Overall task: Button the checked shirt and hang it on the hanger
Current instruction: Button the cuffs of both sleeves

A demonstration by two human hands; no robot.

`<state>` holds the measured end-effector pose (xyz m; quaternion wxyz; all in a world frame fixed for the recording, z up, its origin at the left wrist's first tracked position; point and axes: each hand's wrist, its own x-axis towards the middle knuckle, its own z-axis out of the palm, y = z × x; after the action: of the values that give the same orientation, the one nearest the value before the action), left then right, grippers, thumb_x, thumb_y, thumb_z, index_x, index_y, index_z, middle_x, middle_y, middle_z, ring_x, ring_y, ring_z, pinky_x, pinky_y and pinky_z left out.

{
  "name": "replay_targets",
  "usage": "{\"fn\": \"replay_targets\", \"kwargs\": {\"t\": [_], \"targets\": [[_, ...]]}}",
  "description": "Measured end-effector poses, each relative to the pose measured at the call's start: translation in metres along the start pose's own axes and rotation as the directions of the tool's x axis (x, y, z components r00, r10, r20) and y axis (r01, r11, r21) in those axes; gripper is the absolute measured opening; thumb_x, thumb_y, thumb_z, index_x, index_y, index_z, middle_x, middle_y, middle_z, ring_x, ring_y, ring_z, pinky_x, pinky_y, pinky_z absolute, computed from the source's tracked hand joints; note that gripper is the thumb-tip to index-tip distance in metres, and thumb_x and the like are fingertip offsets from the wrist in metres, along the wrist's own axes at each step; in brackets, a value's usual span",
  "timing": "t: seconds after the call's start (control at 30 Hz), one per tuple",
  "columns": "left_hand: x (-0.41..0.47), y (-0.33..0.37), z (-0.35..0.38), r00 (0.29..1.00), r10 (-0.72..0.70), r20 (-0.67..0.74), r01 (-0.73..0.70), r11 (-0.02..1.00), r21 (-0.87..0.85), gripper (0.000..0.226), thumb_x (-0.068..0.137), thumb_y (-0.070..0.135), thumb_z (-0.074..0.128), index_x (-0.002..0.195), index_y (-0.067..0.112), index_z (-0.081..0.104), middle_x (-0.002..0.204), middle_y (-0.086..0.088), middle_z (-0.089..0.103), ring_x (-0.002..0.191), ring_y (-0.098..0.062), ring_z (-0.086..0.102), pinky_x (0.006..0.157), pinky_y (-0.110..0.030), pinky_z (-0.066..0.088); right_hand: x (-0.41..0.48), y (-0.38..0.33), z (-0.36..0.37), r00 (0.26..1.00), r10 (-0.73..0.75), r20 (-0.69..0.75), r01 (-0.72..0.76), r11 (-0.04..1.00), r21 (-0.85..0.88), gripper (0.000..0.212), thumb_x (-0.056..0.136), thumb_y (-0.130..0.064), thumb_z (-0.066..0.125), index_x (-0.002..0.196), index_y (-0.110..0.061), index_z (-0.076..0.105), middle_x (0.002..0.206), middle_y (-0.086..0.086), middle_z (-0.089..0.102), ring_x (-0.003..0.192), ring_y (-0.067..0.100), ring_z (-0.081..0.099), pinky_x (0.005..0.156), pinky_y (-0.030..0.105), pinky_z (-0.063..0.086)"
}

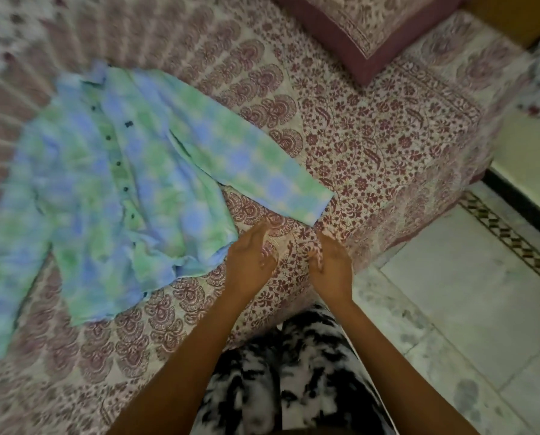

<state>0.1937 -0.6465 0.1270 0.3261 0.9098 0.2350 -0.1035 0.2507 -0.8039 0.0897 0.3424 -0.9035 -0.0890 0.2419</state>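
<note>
In the head view the checked shirt point(121, 189) lay front-up on the printed bedsheet point(372, 146), filling the picture from 8 to 10 o'clock. Its collar pointed toward 11 o'clock, and a row of dark buttons point(118, 164) ran down the middle. One sleeve point(246, 158) stretched out flat toward 3 o'clock, its cuff ending near the picture's centre; the other trailed off toward 8 o'clock. The whole left side was smeared by motion blur.

Both bare forearms came up from 6 o'clock. The left hand point(249, 255) sat just at the corner of the shirt's hem with its fingers straight and relaxed, gripping nothing. It seemed to brush the cloth there, though the blur left that unsure. The right hand point(333, 271) was just beside it at 3 o'clock, over the bedsheet below the cuff. Whether its fingers pinched the sheet or lay loose I could not tell.

A maroon-bordered pillow point(365, 29) rested at 1 o'clock, pale floor tiles point(466, 293) showed at 4 o'clock, and a black-and-white garment point(293, 372) covered the person's legs at 6 o'clock.
</note>
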Motion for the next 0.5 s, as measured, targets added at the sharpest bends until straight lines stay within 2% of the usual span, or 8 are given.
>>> {"fn": "replay_targets", "kwargs": {"t": [0.1,0.2,0.27,0.37,0.5], "targets": [[-0.014,-0.008,-0.011,0.999,-0.038,-0.013,0.039,0.999,0.028,0.062,0.076,0.029,0.051,0.136,0.013,0.043,0.137,-0.013,0.050,0.127,-0.029,0.047,0.105,-0.045,0.040,-0.008,-0.015,0.000,0.998,-0.055,0.015,0.055,0.998,-0.017,0.051,0.087,-0.017,0.045,0.137,-0.008,0.040,0.137,0.017,0.048,0.127,0.032,0.044,0.104,0.050,0.039],[-0.032,-0.023,-0.032,0.994,-0.094,-0.061,0.094,0.996,-0.002,0.063,0.077,0.032,0.050,0.137,0.015,0.041,0.140,-0.012,0.047,0.130,-0.029,0.044,0.107,-0.045,0.038,-0.021,-0.041,0.006,0.992,-0.109,0.067,0.113,0.991,-0.065,0.051,0.091,-0.015,0.048,0.140,-0.009,0.035,0.144,0.014,0.040,0.135,0.029,0.035,0.111,0.043,0.030],[-0.041,-0.030,-0.045,0.988,-0.121,-0.091,0.120,0.993,-0.021,0.066,0.076,0.034,0.046,0.139,0.016,0.038,0.142,-0.012,0.044,0.132,-0.028,0.041,0.110,-0.044,0.034,-0.026,-0.055,0.009,0.989,-0.131,0.074,0.137,0.987,-0.079,0.050,0.091,-0.015,0.048,0.139,-0.007,0.035,0.144,0.013,0.040,0.135,0.028,0.034,0.111,0.040,0.028],[-0.057,-0.055,-0.065,0.977,-0.127,-0.168,0.118,0.991,-0.067,0.062,0.079,0.037,0.040,0.137,0.015,0.042,0.140,-0.011,0.047,0.131,-0.028,0.042,0.109,-0.045,0.035,-0.037,-0.084,0.022,0.977,-0.201,0.071,0.208,0.973,-0.102,0.050,0.090,-0.019,0.046,0.138,-0.007,0.038,0.141,0.014,0.044,0.132,0.030,0.039,0.109,0.042,0.032],[-0.079,-0.099,-0.089,0.969,-0.132,-0.209,0.114,0.989,-0.097,0.056,0.084,0.035,0.044,0.137,0.018,0.042,0.143,-0.008,0.044,0.135,-0.025,0.038,0.112,-0.041,0.031,-0.059,-0.122,0.052,0.959,-0.280,0.043,0.284,0.950,-0.132,0.050,0.088,-0.025,0.043,0.135,-0.009,0.042,0.137,0.013,0.049,0.127,0.030,0.045,0.105,0.044,0.036]]}}
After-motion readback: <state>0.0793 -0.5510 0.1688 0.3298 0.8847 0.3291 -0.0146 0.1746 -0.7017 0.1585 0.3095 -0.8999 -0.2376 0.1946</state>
